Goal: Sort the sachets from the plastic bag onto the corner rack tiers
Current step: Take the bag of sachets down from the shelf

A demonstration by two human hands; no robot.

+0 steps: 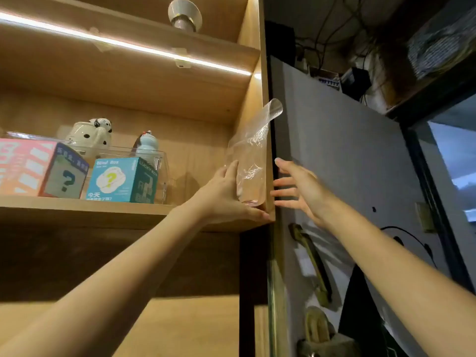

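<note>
Head view: left grip (226,194) around plastic bag (251,161) beside teal box (122,180); right grip (298,189) splayed.

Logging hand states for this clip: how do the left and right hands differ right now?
The left hand grips the clear plastic bag at the shelf's right end; the right hand holds nothing. The left's fingers wrap the bag; the right's are spread, beside the cabinet side panel. Both reach upward.

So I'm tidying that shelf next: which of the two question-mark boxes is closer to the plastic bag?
The teal box with the yellow question mark. It stands between the pink box and the clear plastic bag held by the left hand.
</note>
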